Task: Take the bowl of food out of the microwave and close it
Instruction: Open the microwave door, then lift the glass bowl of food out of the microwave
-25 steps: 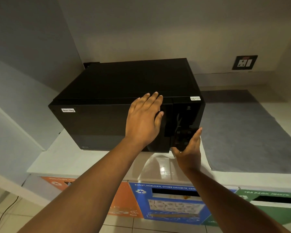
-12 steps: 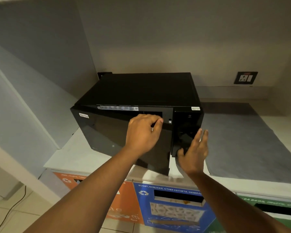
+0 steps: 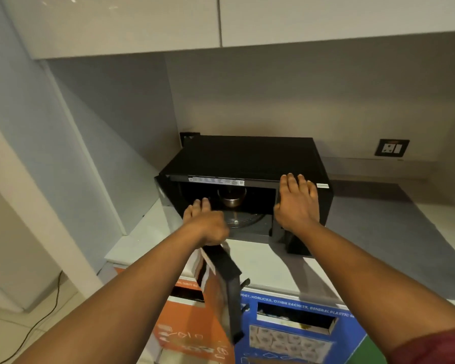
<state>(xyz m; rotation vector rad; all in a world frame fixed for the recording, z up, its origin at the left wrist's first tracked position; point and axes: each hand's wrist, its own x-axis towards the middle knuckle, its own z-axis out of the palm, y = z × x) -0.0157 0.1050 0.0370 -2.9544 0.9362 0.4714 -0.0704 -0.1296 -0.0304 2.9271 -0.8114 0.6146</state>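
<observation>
The black microwave point(image 3: 247, 158) stands on a white counter with its door point(image 3: 226, 266) swung wide open toward me on the left. Inside, a small metal bowl point(image 3: 231, 199) sits at the back of the glass turntable point(image 3: 244, 222); its contents cannot be seen. My left hand point(image 3: 205, 222) lies over the door's top edge, fingers stretched toward the cavity and short of the bowl. My right hand point(image 3: 297, 203) rests flat on the microwave's front right corner, above the control panel, fingers spread.
A grey mat point(image 3: 392, 232) covers the counter point(image 3: 273, 261) right of the microwave, with a wall socket point(image 3: 391, 147) behind it. Upper cabinets point(image 3: 221, 22) hang overhead. Orange point(image 3: 189, 324) and blue point(image 3: 286, 334) waste bins stand under the counter edge. A wall closes the left side.
The door has gone from shut to wide open. My left hand travelled with it. My right hand rose from the control panel to the microwave's top right corner. The bowl came into view.
</observation>
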